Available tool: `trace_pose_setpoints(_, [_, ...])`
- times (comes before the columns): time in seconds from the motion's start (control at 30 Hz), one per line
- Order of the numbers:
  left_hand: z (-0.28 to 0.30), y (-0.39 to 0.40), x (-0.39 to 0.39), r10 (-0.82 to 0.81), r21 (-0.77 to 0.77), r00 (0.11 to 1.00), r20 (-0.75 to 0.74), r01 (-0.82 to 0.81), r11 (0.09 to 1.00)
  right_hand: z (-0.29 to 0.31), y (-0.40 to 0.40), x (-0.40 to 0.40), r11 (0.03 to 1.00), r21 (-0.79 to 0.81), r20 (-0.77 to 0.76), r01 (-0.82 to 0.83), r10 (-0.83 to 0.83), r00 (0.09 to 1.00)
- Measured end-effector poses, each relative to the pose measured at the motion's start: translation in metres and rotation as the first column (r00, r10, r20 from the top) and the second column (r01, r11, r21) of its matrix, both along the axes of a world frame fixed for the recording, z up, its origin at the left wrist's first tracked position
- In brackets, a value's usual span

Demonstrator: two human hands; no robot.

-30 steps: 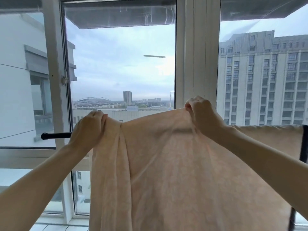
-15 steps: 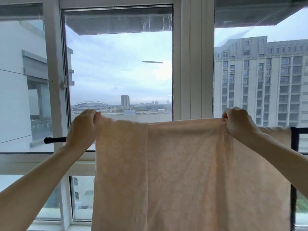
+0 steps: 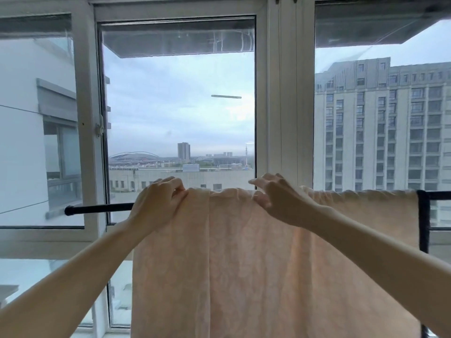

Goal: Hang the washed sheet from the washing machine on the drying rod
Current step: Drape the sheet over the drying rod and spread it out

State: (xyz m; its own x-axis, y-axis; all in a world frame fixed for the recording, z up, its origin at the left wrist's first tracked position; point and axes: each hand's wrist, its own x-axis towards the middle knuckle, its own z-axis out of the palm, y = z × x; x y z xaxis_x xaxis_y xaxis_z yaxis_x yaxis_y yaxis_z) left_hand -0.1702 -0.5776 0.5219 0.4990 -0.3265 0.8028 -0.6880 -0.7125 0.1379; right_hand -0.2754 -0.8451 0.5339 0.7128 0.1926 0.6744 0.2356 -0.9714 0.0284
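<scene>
Sheet (image 3: 256, 264): peach, draped over the black drying rod (image 3: 97, 208), hanging before the window (image 3: 283, 118).
Left hand (image 3: 156, 201): pinching the sheet's top left edge.
Right hand (image 3: 278, 196): fingers loosely curled at the top fold; whether they grip it, cannot tell.

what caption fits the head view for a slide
Both hands, left and right, pinch a peach sheet draped over a black drying rod.

No readable text, labels, brands or numbers anywhere in view.
</scene>
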Motion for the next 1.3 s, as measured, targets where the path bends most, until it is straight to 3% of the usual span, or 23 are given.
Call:
trace_pose_setpoints(0.2, [-0.003, 0.006, 0.001, 0.084, -0.184, 0.996, -0.017, -0.086, 0.979, -0.006, 0.012, 0.028, 0.999, -0.038, 0.057, -0.028, 0.030, 0.998])
trace_pose_setpoints(0.53, [0.016, -0.002, -0.004, 0.155, -0.283, 0.984, 0.092, -0.123, 0.951, 0.012, -0.036, 0.013, 0.985, 0.162, 0.198, 0.064, -0.096, 0.975])
trace_pose_setpoints(0.77, [0.029, -0.012, 0.002, 0.136, -0.353, 0.982, 0.130, -0.083, 0.932, 0.032, -0.098, -0.007, 0.908, 0.364, 0.238, 0.208, -0.307, 0.922])
trace_pose_setpoints(0.93, [0.032, -0.032, -0.008, 0.058, -0.321, 0.987, 0.147, -0.008, 0.947, 0.034, -0.147, -0.023, 0.823, 0.412, 0.182, 0.392, -0.496, 0.849])
trace_pose_setpoints(1.07, [0.019, -0.052, -0.016, -0.023, -0.191, 0.988, 0.151, 0.052, 0.980, 0.020, -0.162, -0.035, 0.769, 0.343, 0.039, 0.539, -0.585, 0.810])
trace_pose_setpoints(1.2, [0.002, -0.058, -0.007, -0.083, -0.076, 0.994, 0.066, 0.088, 0.993, 0.014, -0.156, -0.041, 0.799, 0.270, 0.018, 0.537, -0.561, 0.827])
trace_pose_setpoints(1.3, [-0.002, -0.052, 0.002, -0.150, -0.084, 0.988, 0.019, 0.151, 0.985, 0.017, -0.142, -0.043, 0.841, 0.259, 0.030, 0.475, -0.499, 0.866])
